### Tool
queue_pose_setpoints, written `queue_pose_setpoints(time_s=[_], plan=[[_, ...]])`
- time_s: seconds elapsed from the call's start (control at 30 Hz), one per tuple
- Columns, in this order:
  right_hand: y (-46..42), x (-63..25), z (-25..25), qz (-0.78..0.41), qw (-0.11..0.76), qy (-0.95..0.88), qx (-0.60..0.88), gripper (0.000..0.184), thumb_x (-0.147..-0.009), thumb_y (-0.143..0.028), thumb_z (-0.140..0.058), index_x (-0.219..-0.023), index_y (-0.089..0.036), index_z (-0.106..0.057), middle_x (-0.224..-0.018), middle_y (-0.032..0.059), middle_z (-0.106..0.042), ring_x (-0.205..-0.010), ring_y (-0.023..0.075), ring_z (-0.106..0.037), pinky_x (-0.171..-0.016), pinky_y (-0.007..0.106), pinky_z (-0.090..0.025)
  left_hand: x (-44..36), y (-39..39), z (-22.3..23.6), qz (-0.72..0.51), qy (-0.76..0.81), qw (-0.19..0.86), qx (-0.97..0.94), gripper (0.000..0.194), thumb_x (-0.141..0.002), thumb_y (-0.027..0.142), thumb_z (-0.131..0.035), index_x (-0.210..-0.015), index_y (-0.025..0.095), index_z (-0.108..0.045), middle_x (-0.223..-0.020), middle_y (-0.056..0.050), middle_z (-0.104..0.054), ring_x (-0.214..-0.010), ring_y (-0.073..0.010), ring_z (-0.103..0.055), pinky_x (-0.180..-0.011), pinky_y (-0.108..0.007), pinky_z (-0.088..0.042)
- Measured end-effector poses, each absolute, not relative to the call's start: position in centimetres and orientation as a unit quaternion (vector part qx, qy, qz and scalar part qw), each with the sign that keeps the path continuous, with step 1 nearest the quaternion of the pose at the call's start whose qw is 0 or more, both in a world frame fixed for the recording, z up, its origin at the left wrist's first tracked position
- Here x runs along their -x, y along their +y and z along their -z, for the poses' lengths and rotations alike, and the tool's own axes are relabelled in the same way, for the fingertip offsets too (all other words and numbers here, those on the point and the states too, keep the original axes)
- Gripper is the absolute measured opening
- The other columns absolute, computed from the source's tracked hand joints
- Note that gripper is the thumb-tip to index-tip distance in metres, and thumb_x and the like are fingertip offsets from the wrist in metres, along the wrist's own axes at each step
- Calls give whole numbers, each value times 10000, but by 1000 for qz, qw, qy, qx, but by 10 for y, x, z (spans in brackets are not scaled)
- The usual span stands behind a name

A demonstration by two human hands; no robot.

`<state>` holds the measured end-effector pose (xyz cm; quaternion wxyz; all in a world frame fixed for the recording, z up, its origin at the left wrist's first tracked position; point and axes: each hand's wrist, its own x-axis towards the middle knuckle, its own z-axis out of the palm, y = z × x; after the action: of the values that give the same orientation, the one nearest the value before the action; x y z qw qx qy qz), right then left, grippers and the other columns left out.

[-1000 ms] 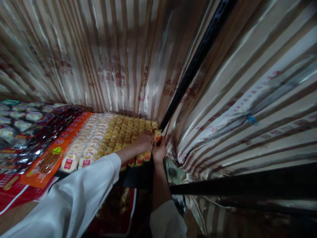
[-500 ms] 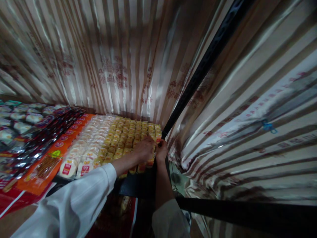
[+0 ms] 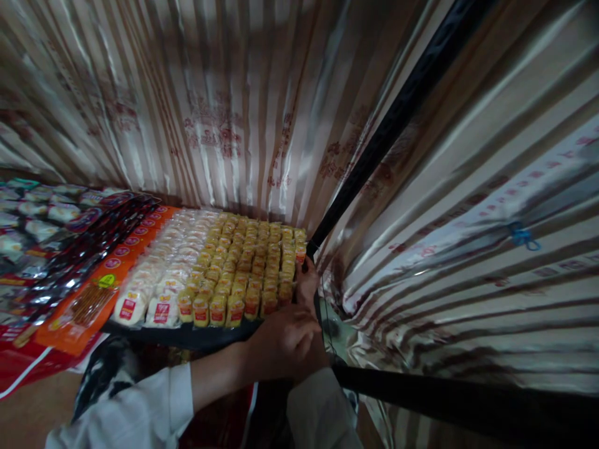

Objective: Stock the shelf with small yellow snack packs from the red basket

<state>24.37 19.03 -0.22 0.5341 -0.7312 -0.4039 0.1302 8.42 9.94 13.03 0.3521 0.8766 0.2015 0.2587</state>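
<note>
My left hand (image 3: 286,340) crosses over my right forearm, its fingers curled closed; I cannot make out anything in them. Beyond it, my right hand (image 3: 307,284) is at the right end of the shelf, close to the black post. Its fingers are bent and partly hidden, so what they hold, if anything, does not show. Just past those fingertips stands a small yellow wrapped snack pack (image 3: 300,254) with a red label. To the left stand close rows of matching yellow packs (image 3: 235,305), red labels facing me along the front.
White round wrapped packs (image 3: 163,307), an orange bag of sticks (image 3: 88,299) and dark shiny packs (image 3: 51,271) lie further left. A slanting black post (image 3: 374,143) rises at the shelf corner. Pleated printed sheeting (image 3: 224,93) hangs behind. A black rail (image 3: 444,399) runs right.
My left hand has drawn back from above the yellow packs toward me, down over my right forearm. My right hand stays at the shelf's right end. The front row of packs is uncovered.
</note>
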Motion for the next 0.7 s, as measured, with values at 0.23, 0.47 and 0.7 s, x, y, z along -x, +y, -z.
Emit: queue_pose_setpoints(time_s=[0.23, 0.47, 0.7], plan=[[178, -236, -6, -108, 515, -378, 762, 515, -831, -355, -421, -1211, -21, -517, -1200, 207, -564, -1106, 248, -518, -962, 360, -372, -53, 67, -107, -262, 228, 405, -846, 263, -843, 119, -399, -976, 162, -622, -1026, -77, -659, -1039, -158, -562, -932, -277, -430], [138, -220, -14, -154, 567, -337, 736, 382, -885, -337, -302, -1191, -179, -467, -1164, 106, -549, -1081, 222, -519, -920, 456, -419, 2, 25, -66, -123, 383, 471, -785, 299, -814, 122, -404, -961, 180, -657, -950, -46, -682, -899, -156, -615, -813, -251, -463], [29, -133, -30, -121, 633, -333, 689, 335, -906, -360, -362, -1145, -158, -483, -975, 77, -603, -880, 167, -575, -818, 349, -462, 61, 9, 0, 11, 523, 466, -714, 310, -797, 117, -422, -988, 166, -662, -999, -68, -680, -929, -184, -615, -820, -265, -451]])
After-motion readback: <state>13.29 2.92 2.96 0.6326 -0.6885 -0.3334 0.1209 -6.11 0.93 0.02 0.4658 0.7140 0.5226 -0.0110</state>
